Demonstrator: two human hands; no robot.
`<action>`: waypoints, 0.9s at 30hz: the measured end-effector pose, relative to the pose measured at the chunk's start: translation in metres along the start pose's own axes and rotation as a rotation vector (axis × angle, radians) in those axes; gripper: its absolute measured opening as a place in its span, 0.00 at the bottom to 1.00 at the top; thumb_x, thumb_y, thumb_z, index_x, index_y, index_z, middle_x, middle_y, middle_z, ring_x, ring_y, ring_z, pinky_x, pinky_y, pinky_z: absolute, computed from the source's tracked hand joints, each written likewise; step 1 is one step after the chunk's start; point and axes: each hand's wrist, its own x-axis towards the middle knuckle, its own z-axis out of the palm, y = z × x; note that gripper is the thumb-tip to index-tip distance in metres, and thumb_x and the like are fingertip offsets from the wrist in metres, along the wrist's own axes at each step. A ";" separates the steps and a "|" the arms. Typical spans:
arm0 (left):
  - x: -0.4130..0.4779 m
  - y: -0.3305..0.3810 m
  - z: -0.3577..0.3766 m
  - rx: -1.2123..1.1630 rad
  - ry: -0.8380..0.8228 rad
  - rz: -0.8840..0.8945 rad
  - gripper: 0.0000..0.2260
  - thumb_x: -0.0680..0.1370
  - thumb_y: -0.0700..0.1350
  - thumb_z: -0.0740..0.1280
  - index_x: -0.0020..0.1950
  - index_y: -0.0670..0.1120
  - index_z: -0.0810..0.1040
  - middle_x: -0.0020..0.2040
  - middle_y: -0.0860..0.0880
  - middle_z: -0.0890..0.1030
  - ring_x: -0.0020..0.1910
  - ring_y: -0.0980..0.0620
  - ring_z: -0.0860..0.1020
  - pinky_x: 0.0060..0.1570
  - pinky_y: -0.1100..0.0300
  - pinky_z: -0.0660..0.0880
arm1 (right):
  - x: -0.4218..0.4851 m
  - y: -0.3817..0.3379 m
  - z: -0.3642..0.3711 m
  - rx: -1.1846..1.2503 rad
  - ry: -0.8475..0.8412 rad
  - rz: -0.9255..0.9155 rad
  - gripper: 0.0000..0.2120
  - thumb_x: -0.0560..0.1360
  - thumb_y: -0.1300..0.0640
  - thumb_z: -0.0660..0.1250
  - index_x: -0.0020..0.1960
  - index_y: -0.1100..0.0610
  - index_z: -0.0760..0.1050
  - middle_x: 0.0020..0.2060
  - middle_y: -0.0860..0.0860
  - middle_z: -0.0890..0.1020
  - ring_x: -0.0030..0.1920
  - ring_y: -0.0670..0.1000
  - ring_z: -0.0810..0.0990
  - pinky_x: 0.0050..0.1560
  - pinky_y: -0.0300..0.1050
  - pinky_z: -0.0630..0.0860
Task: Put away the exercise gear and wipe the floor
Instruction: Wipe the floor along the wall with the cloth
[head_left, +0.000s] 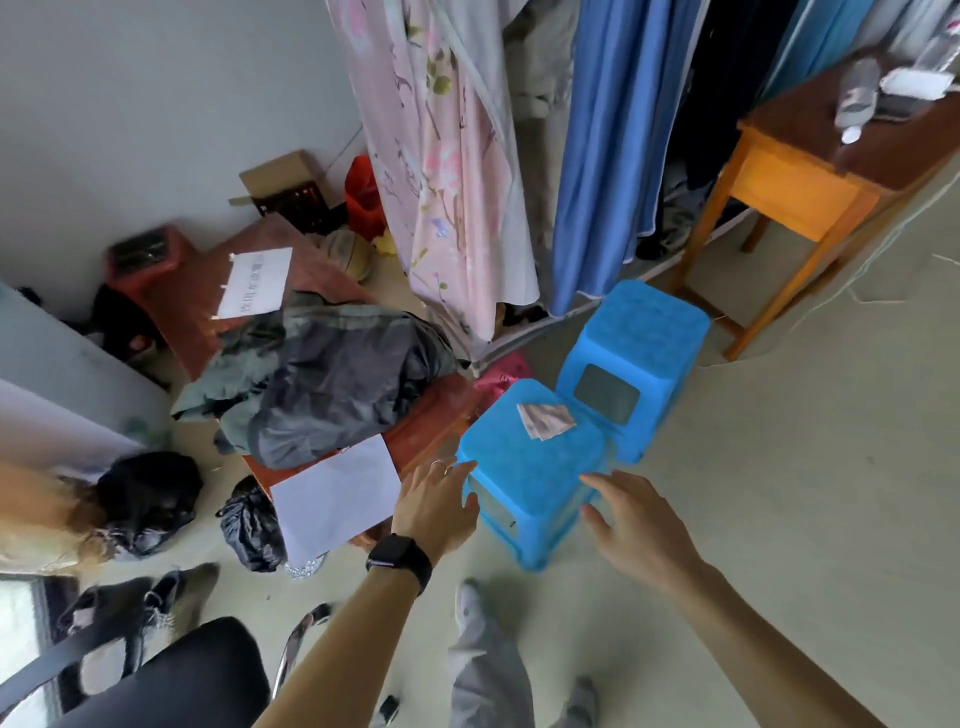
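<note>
A blue plastic stool (524, 467) stands on the floor in front of me, with a folded grey cloth (545, 420) lying on its seat. A second blue stool (644, 338) stands just behind it. My left hand (434, 506), a black watch on its wrist, is spread open at the near stool's left edge. My right hand (636, 525) is spread open at the stool's right side. Neither hand holds anything; whether the fingertips touch the stool is unclear.
A low reddish table (426, 421) on the left carries a dark jacket (332, 384) and white paper sheets (337, 496). Black bags (150, 499) lie beside it. Hanging fabric (447, 156) and a wooden side table (800, 192) stand behind. A dark chair (171, 675) is near me.
</note>
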 end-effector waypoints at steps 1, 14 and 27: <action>0.022 -0.002 0.003 -0.002 -0.014 -0.001 0.24 0.79 0.54 0.58 0.76 0.60 0.64 0.74 0.53 0.69 0.73 0.47 0.65 0.72 0.52 0.63 | 0.022 0.003 0.007 0.005 -0.019 0.011 0.21 0.79 0.48 0.65 0.71 0.50 0.73 0.65 0.50 0.78 0.70 0.53 0.71 0.66 0.49 0.71; 0.257 -0.035 0.105 0.181 -0.319 0.196 0.28 0.83 0.56 0.55 0.81 0.55 0.50 0.82 0.48 0.49 0.80 0.45 0.46 0.77 0.44 0.46 | 0.223 0.055 0.133 -0.084 -0.312 0.167 0.27 0.81 0.47 0.61 0.77 0.54 0.63 0.75 0.52 0.66 0.75 0.53 0.64 0.71 0.48 0.66; 0.326 -0.072 0.262 0.183 -0.324 0.243 0.37 0.78 0.70 0.47 0.78 0.59 0.30 0.76 0.54 0.25 0.75 0.49 0.26 0.73 0.42 0.30 | 0.320 0.107 0.271 -0.170 -0.064 0.238 0.30 0.73 0.37 0.67 0.64 0.58 0.70 0.69 0.62 0.68 0.66 0.65 0.70 0.61 0.59 0.74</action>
